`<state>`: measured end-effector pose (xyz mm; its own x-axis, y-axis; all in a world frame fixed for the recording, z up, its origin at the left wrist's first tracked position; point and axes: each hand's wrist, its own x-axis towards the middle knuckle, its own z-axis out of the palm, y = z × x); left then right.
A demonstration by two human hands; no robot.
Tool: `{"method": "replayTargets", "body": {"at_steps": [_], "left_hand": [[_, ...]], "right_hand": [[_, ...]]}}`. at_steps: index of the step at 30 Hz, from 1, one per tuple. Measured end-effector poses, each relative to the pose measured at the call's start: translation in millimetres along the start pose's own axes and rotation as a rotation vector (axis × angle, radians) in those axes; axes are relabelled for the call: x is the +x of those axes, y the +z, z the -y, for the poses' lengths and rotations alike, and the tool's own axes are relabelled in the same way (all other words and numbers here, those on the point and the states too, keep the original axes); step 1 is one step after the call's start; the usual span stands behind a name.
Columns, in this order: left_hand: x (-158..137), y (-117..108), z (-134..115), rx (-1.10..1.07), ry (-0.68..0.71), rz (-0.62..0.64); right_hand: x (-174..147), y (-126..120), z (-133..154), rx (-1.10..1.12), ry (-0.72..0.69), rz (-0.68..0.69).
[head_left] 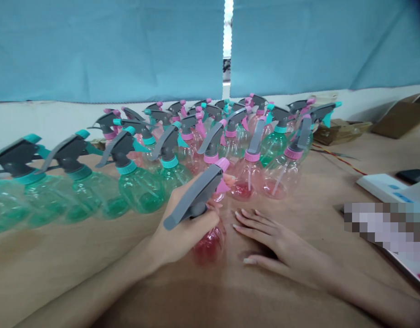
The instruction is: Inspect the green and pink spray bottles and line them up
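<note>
My left hand (173, 234) is wrapped round the neck of a pink spray bottle (210, 246), which stands at the near side of the group. Its grey and pink trigger head points away to the right, above my fingers. My right hand (278, 241) rests on the wooden table with its fingers stretched out and holds nothing. It lies to the right of the held bottle, apart from it. Just beyond my hands stand two clear pink spray bottles (246, 184), their heads turned away. A green spray bottle (141, 189) is nearest on the left.
Several green spray bottles (81, 191) line the left side, and more pink and green ones crowd the back. Open cardboard boxes (397, 116) sit at the far right. A white device (384, 187), wires and a blurred-out flat item (384, 232) lie nearer. A blue cloth (110, 50) hangs behind.
</note>
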<state>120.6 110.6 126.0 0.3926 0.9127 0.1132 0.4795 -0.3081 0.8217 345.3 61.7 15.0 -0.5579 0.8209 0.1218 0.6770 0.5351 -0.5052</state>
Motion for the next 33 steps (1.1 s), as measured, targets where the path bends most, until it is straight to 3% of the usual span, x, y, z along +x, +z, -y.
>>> {"method": "replayTargets", "body": {"at_steps": [33], "left_hand": [[1.3,4.4,1.5,0.213,0.105,-0.081]], "right_hand": [[1.0,-0.9,1.4,-0.102,0.018,0.063]]}}
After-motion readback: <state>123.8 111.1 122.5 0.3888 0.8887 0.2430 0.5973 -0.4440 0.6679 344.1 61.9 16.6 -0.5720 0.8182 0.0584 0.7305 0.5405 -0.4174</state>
